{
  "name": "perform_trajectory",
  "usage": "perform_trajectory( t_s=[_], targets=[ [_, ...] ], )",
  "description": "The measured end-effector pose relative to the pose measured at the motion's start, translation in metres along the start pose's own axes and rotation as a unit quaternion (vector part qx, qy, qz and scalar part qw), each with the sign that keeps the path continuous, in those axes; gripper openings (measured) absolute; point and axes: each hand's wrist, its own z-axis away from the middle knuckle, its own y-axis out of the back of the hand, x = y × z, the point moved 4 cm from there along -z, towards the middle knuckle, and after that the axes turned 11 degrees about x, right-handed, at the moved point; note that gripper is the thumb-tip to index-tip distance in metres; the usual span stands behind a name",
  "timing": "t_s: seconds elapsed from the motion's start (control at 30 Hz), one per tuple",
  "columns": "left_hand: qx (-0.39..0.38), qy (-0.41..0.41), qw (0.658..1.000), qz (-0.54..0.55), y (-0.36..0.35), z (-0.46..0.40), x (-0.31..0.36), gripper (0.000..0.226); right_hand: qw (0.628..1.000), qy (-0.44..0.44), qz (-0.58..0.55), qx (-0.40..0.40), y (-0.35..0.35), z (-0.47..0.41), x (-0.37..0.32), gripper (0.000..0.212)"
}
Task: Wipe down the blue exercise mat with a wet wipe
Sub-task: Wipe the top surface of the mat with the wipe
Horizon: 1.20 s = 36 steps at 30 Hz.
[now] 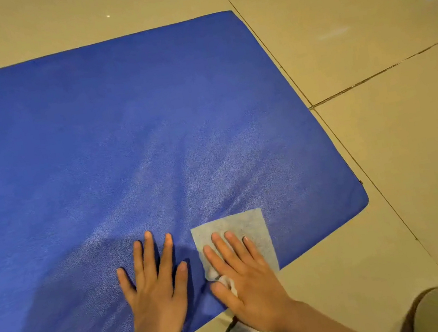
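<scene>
I have the blue exercise mat (123, 140) spread flat on the tiled floor (360, 16), running from the near right corner away to the far left, and the wet wipe (252, 227) lying on it close to that near right corner.

To do this stroke well, I judge I should keep the palm flat so the whole sheet bears on the mat, push in long overlapping passes away from the near edge, and keep the other hand planted so the mat does not creep or ruck up. The wipe is bunched a little under my thumb side; I would smooth it first, or it may roll up and leave streaks. The far and left stretches of the mat appear to be ahead of me yet.

My right hand (247, 284) lies on the wipe with fingers (222, 246) straight and slightly spread, pressing it down rather than gripping it. My left hand (154, 292) rests just beside it, to the left, fingers straight and fanned wide, flat on the bare mat, holding nothing.
</scene>
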Motion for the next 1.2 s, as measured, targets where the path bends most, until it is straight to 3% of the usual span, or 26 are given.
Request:
perform_trajectory(
  t_s=[0.1,0.23,0.33,0.4,0.57,0.67,0.73,0.83,0.97,1.07,1.13,1.2],
  targets=[
    [0.040,0.008,0.999,0.021,0.019,0.011,-0.016,0.066,1.000,-0.002,0.022,-0.010,0.020,-0.011,0.052,0.064],
    [0.070,0.084,0.992,-0.070,0.039,0.026,-0.057,0.070,0.958,-0.271,0.068,0.065,0.067,-0.060,0.169,0.075],
    [0.053,0.094,0.989,-0.097,0.035,0.032,-0.069,0.070,0.928,-0.349,0.079,0.099,0.071,-0.102,0.170,0.069],
    [0.061,0.102,0.988,-0.099,0.034,0.032,-0.068,0.070,0.946,-0.303,0.070,0.094,0.053,-0.131,0.128,0.071],
    [0.095,0.097,0.985,-0.109,0.033,0.033,-0.070,0.071,0.998,-0.046,-0.007,0.033,-0.014,-0.167,-0.027,0.074],
    [0.109,0.097,0.985,-0.092,0.034,0.032,-0.071,0.071,0.993,0.114,-0.023,-0.003,-0.034,-0.148,-0.085,0.069],
    [0.126,0.102,0.985,-0.052,0.037,0.034,-0.070,0.070,0.984,0.170,-0.039,-0.040,-0.031,-0.144,-0.077,0.076],
    [0.159,0.115,0.981,-0.007,0.051,0.036,-0.079,0.061,0.990,0.140,-0.009,-0.020,-0.013,-0.171,-0.022,0.079],
    [0.173,0.268,0.945,-0.073,0.065,0.031,-0.122,0.062,0.995,-0.036,0.084,0.041,0.016,-0.231,0.058,0.072],
    [0.158,0.301,0.935,-0.100,0.059,0.028,-0.136,0.067,0.983,-0.140,0.105,0.063,0.016,-0.268,0.047,0.077],
    [0.166,0.296,0.935,-0.107,0.056,0.028,-0.136,0.067,0.987,-0.099,0.102,0.073,0.003,-0.288,0.010,0.080],
    [0.177,0.290,0.933,-0.119,0.055,0.029,-0.135,0.070,0.995,-0.001,0.082,0.054,-0.015,-0.312,-0.038,0.083]
  ],
)
